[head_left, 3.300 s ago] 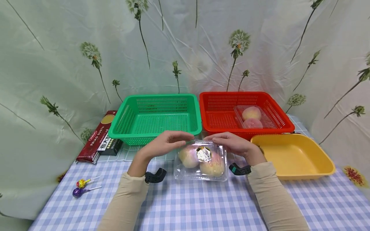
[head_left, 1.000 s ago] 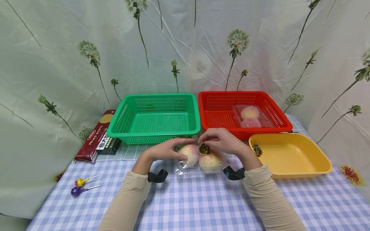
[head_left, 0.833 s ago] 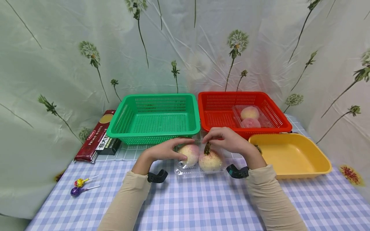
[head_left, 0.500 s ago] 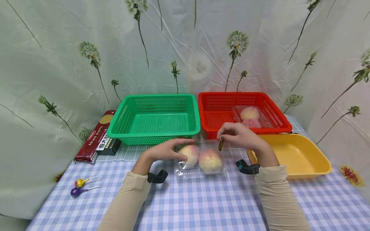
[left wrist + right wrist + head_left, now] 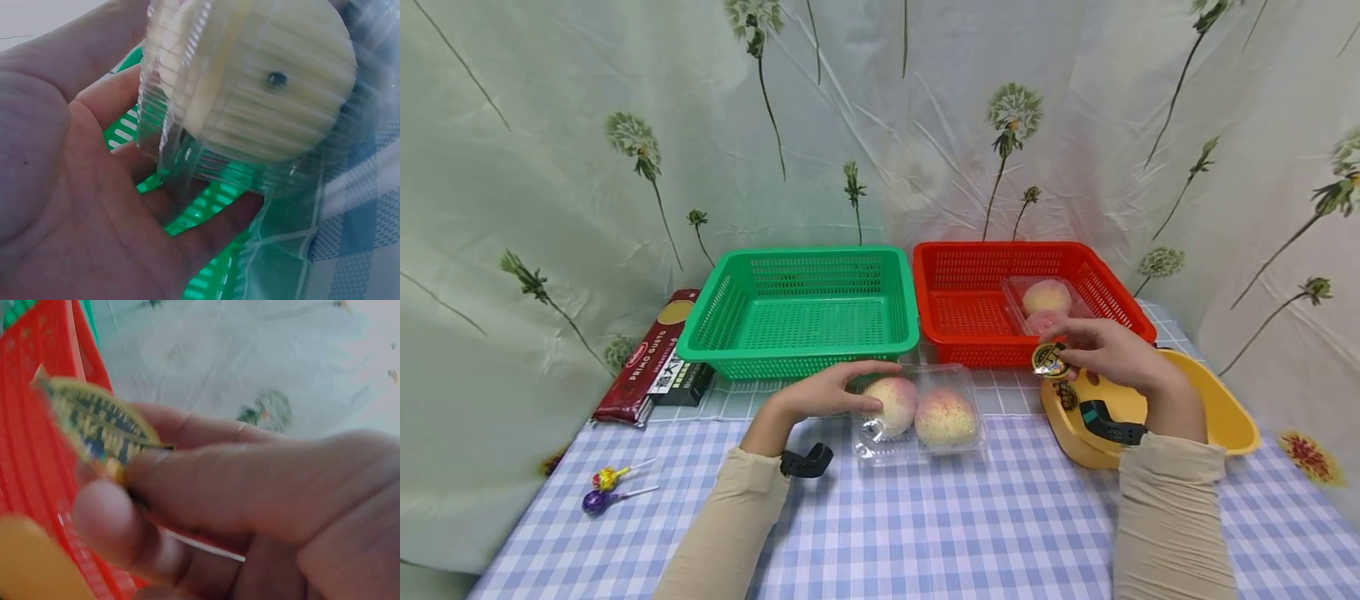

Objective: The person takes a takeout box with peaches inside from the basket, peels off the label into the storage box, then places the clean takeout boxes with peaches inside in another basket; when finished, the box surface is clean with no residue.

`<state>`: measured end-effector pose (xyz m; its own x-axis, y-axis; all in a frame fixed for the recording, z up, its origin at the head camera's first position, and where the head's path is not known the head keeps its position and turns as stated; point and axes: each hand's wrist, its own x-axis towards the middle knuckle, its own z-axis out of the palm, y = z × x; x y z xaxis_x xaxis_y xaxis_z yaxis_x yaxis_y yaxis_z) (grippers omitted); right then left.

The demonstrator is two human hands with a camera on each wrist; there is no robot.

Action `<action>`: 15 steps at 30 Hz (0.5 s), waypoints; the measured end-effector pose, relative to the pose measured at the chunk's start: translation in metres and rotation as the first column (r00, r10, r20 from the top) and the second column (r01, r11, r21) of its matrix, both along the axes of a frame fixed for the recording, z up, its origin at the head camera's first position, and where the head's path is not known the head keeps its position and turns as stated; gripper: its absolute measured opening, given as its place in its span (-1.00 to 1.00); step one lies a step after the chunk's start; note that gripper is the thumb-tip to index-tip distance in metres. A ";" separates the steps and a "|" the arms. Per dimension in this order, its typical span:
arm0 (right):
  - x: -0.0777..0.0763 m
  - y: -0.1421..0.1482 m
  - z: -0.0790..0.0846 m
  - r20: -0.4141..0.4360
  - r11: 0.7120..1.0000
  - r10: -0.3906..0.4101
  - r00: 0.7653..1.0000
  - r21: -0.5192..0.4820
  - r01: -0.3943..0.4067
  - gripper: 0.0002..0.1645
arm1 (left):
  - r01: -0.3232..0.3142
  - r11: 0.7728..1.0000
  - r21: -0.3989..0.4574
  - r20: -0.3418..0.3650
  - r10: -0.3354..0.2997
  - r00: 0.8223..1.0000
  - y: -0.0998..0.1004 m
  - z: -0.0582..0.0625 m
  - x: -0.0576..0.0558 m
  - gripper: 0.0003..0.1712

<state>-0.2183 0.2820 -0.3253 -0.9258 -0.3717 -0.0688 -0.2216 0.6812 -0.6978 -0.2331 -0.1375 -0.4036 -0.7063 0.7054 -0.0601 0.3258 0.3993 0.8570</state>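
A clear plastic clamshell box (image 5: 883, 457) with two pink-and-yellow peaches (image 5: 946, 418) sits on the tablecloth at the middle. My left hand (image 5: 822, 393) holds its left end, thumb at the near side and fingers at the far side. In the left wrist view, ridged plastic and a pale peach (image 5: 269, 81) lie against the fingers. Between thumb and fingertips, my right hand (image 5: 1112, 357) pinches a gold-and-black sticker (image 5: 1049, 360) above the left rim of the yellow basin (image 5: 1217, 408). A similar sticker (image 5: 1066, 395) is on the basin's left inner wall.
Behind stand a green basket (image 5: 820, 360) and a red basket (image 5: 955, 312) containing another clear box of peaches (image 5: 1047, 296). At left lie a dark red spaghetti packet (image 5: 647, 358), a black box (image 5: 688, 385), a yellow lollipop (image 5: 606, 478) and a purple lollipop (image 5: 597, 502).
My right hand has peeled the sticker off the box and carried it right, over the basin's left edge. My left hand has moved onto the box's left end and stayed there.
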 end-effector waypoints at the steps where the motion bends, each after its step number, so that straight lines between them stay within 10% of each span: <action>1: 0.000 0.005 -0.001 0.008 1.000 -0.014 1.000 0.015 0.014 -0.71 | -0.002 1.000 0.001 0.008 0.002 1.000 -0.001 -0.001 0.000 -0.32; 15: -0.002 0.053 -0.023 0.310 0.993 -0.119 0.943 0.054 0.107 -0.49 | 0.024 1.000 -0.001 0.079 -0.024 0.997 -0.005 -0.005 -0.001 -0.35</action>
<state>-0.2203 0.3346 -0.3479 -0.8914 -0.2581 -0.3725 0.0833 0.7146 -0.6945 -0.2339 -0.1426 -0.4083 -0.6818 0.7221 -0.1166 0.2667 0.3939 0.8796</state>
